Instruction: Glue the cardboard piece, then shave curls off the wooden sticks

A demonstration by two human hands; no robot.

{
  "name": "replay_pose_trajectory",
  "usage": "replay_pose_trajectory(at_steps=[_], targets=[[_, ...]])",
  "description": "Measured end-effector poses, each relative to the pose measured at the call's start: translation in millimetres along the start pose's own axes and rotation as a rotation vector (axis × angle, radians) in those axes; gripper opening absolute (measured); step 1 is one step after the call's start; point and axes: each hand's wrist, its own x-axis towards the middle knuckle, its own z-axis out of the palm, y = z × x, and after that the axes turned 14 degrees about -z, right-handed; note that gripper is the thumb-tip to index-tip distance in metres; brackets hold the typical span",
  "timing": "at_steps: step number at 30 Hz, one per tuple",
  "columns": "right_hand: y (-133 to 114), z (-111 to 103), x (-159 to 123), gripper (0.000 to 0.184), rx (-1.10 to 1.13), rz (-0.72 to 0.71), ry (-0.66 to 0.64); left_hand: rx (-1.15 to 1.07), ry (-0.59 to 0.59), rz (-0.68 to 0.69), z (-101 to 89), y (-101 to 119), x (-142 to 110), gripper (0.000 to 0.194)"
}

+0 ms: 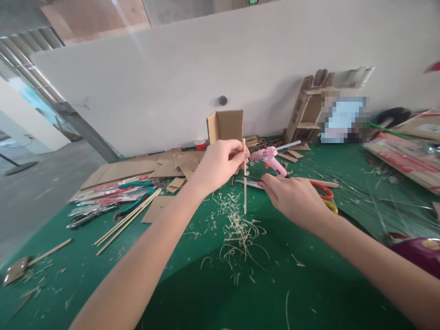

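My left hand [227,160] pinches the upper part of a thin wooden stick [245,197], which stands upright with its lower end just above the green table. My right hand [292,195] is closed around a knife [252,178], whose narrow dark blade crosses the stick below my left fingers. The knife's handle is mostly hidden in my hand. Under the stick lies a loose heap of curled wood shavings [240,233]. Scissors with an orange and yellow handle [323,190] lie beyond my right hand, partly covered by it. A pink glue gun [273,160] rests behind both hands.
Several wooden sticks [129,222], pliers [132,206] and plastic-wrapped packets [106,195] lie at the left. Cardboard pieces [117,176] line the back edge, with a folded cardboard piece [231,124] upright near the wall. A cardboard structure [302,114] stands at the back right.
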Motion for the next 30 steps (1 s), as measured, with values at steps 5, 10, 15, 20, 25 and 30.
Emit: replay_pose_trajectory(at_steps=[5, 10, 15, 20, 25, 30], targets=[[5, -3, 0, 0.038, 0.033, -0.012, -0.054, -0.007, 0.008, -0.002, 2.2, 2, -1, 0.019], [2, -1, -6, 0.034, 0.095, -0.024, -0.112, -0.016, -0.018, -0.006, 1.3, 2, -1, 0.018], [-5, 12, -13, 0.031, 0.113, -0.149, -0.086, -0.015, -0.014, -0.032, 0.4, 2, -1, 0.018], [-5, 7, -2, 0.038, 0.020, -0.017, 0.120, 0.006, -0.013, -0.010, 0.9, 4, -3, 0.019], [-7, 4, -1, 0.038, 0.020, 0.014, 0.054, 0.004, -0.004, 0.003, 0.4, 3, -1, 0.019], [-11, 11, -12, 0.025, 0.081, -0.086, -0.058, 0.010, 0.004, -0.031, -0.5, 2, 0, 0.020]])
